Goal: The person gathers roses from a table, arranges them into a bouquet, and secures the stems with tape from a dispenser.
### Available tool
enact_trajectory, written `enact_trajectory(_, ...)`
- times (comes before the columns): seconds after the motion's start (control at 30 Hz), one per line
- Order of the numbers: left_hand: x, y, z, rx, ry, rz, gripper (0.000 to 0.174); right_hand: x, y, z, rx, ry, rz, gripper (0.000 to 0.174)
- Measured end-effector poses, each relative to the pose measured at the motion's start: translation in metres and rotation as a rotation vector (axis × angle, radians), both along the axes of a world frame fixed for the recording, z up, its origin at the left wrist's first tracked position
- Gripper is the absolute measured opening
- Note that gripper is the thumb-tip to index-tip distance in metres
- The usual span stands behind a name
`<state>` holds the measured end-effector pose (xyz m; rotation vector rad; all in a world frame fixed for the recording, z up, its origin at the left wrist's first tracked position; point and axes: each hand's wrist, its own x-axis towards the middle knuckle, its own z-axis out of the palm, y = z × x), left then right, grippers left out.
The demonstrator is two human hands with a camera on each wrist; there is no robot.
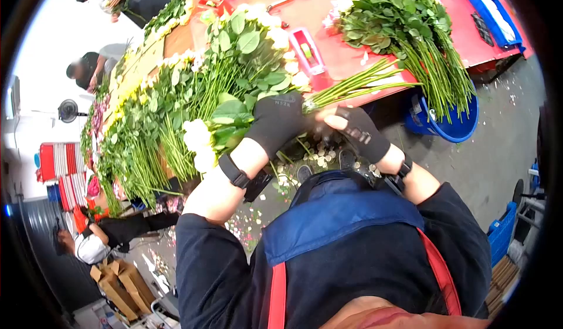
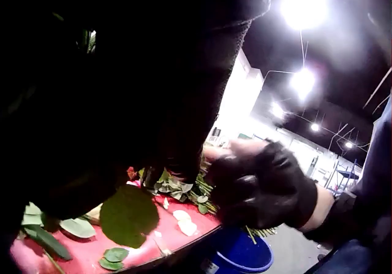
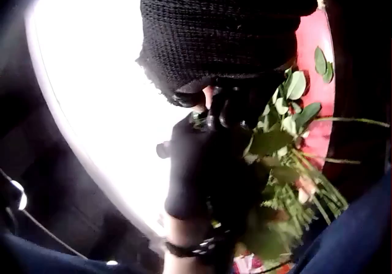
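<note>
White roses [image 1: 199, 144] with broad green leaves [image 1: 231, 115] are jutting out beside the wrist side of the left hand [image 1: 275, 120], their leaves meeting the gloved palm side. The left fingers are curling round them, though the back of the glove is hiding most of the grip. The right hand [image 1: 360, 132] is meeting the left hand at the fingertips, its fingers bending inward; whether they are pinching a stem cannot be told, as the wrist views are too dark there.

Just beyond the fingers, a sheaf of cut stems [image 1: 363, 82] is lying at the edge of the red-covered table [image 1: 331, 44], and a pink holder [image 1: 306, 50] is resting behind it. Beyond the left fingers, leafy roses [image 1: 226, 53] are spreading over the table. Farther out past the right fingers, a large rose bunch [image 1: 404, 24] is hanging its stems over a blue bucket [image 1: 454, 138]. Petals [image 1: 243, 220] are littering the floor below the hands.
</note>
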<state>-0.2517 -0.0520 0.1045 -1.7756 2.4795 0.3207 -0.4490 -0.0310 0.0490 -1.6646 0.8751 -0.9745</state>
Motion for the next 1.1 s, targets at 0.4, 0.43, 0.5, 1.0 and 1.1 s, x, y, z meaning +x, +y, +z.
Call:
enact_trajectory(0.4, -0.049, -0.015, -0.01, 0.01, -0.017, -0.381, 0.047, -0.191, -0.02, -0.05, -0.306, 0.819, -0.891, 0.022)
enact_trajectory(0.43, -0.053, -0.021, -0.013, -0.002, 0.0, -0.41, 0.048, -0.229, -0.015, -0.059, -0.132, 0.811, -0.986, 0.03)
enact_trajectory(0.5, -0.075, -0.036, -0.008, 0.022, -0.005, -0.483, 0.047, -0.235, 0.016, 0.001, -0.404, 1.387, -1.142, 0.066)
enact_trajectory(1.0, -0.234, -0.108, 0.075, -0.754, 0.951, -0.578, 0.063, -0.311, -0.098, -0.041, -0.039, 0.329, -0.816, 0.038)
enact_trajectory(1.1, -0.182, -0.073, 0.009, -0.433, 0.819, -0.55, 0.052, -0.347, -0.152, -0.075, -0.155, 0.909, -0.761, 0.046)
